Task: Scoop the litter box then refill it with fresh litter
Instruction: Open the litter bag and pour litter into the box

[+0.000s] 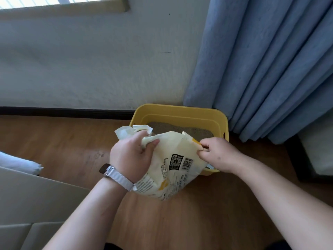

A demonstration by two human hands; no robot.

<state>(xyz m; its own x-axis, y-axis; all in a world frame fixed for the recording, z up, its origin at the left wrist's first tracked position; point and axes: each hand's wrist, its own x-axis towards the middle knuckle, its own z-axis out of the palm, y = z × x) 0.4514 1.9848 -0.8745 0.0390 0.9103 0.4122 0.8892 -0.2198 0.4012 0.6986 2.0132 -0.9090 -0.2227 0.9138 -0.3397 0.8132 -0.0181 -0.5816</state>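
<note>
A yellow litter box [180, 110] stands on the wood floor against the wall, with grey-brown litter [194, 131] inside. In front of it a cream litter bag [173, 168] with a barcode and yellow marks is held up between both hands. My left hand [129, 157], with a watch on the wrist, grips the bag's crumpled top left end. My right hand [218, 154] pinches the bag's right top corner over the box's near edge. The bag hides the box's front wall.
A blue curtain [266, 69] hangs down to the right of the box. A white wall [90, 60] with dark skirting runs behind. Beige cardboard [27, 204] lies at the lower left. A dark piece of furniture [302, 159] stands at the right.
</note>
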